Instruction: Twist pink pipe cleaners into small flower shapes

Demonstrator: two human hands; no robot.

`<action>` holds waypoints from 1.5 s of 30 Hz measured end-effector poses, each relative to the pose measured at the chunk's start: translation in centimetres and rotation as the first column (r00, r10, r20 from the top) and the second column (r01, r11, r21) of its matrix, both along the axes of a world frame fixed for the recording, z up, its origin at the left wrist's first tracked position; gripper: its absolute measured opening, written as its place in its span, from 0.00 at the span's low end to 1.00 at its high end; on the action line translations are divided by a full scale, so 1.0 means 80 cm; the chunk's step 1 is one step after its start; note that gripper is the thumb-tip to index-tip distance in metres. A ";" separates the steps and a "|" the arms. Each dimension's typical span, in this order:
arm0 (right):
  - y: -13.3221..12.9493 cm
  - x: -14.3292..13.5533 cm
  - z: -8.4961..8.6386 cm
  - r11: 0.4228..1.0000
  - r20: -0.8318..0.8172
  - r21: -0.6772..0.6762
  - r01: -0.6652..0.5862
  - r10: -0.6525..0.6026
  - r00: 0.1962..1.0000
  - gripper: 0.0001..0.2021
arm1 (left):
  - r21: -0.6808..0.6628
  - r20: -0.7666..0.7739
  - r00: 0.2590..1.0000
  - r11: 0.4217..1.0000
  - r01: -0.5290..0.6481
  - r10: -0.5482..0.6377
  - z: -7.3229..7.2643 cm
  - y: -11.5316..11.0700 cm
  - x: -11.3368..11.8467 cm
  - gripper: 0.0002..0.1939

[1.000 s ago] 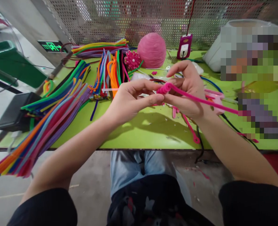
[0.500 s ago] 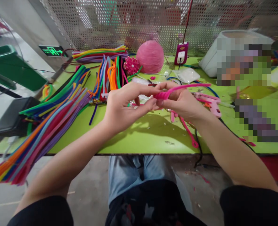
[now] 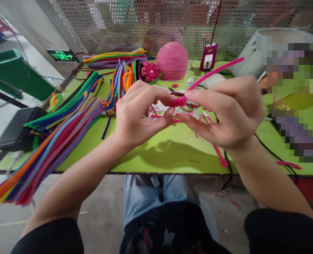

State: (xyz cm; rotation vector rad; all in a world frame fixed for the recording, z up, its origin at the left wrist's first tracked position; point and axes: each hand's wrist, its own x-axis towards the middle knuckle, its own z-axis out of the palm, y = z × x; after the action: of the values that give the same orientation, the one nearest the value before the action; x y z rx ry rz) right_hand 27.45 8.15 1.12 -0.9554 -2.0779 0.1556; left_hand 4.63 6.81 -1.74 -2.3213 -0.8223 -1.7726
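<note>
My left hand (image 3: 139, 113) pinches a bright pink pipe cleaner (image 3: 179, 101) between thumb and forefinger. Its middle is wound into a tight coil, and a straight tail rises to the upper right. Beside the coil's right end is my right hand (image 3: 225, 109), forefinger tip at the coil and thumb apart below it. Its other fingers curl inward. Beneath the hands lie loose pink pieces, and a pink strip with a looped end (image 3: 223, 161) rests near the table's front edge.
Bundles of coloured pipe cleaners (image 3: 66, 137) cover the left side, near a black box (image 3: 18, 130). Behind the hands stand a pink ball (image 3: 172, 61) and a pink beaded flower (image 3: 149, 71). A grey bin (image 3: 248, 56) and purple socket (image 3: 208, 56) are at the back right.
My right hand has drawn away to the right and its thumb and forefinger have parted. The tail now points more steeply upward. My left hand keeps its pinch.
</note>
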 end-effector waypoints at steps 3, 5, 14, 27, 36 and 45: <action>0.002 -0.009 0.002 0.994 -0.042 -0.042 -0.096 0.094 0.995 0.15 | -0.021 -0.031 0.999 0.999 0.033 -0.034 0.000 -0.001 0.001 0.10; -0.001 -0.010 0.000 0.989 -0.065 -0.046 -0.144 0.140 0.988 0.15 | -0.029 -0.033 0.999 0.999 0.038 -0.039 -0.001 0.000 0.001 0.10; -0.010 -0.003 -0.023 0.965 -0.084 0.155 -0.211 0.225 0.971 0.08 | -0.080 -0.049 0.990 0.989 0.126 -0.130 0.000 0.006 -0.006 0.08; -0.007 -0.003 -0.024 0.960 -0.111 0.152 -0.236 0.254 0.961 0.08 | -0.118 -0.050 0.987 0.982 0.146 -0.153 0.000 0.006 -0.009 0.06; -0.002 -0.004 -0.026 0.919 -0.075 0.253 -0.301 0.329 0.941 0.09 | -0.023 -0.065 0.977 0.979 0.200 -0.201 0.003 0.010 -0.007 0.07; -0.001 -0.002 -0.027 0.909 -0.045 0.275 -0.312 0.336 0.941 0.11 | -0.146 -0.072 0.983 0.977 0.156 -0.168 -0.004 0.012 -0.012 0.12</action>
State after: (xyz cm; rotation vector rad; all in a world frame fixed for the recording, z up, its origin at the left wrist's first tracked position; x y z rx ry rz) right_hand 27.28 8.06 -1.00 -0.4287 -2.0944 0.0878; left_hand 3.66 7.74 -2.09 -2.6026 -0.7887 -1.7138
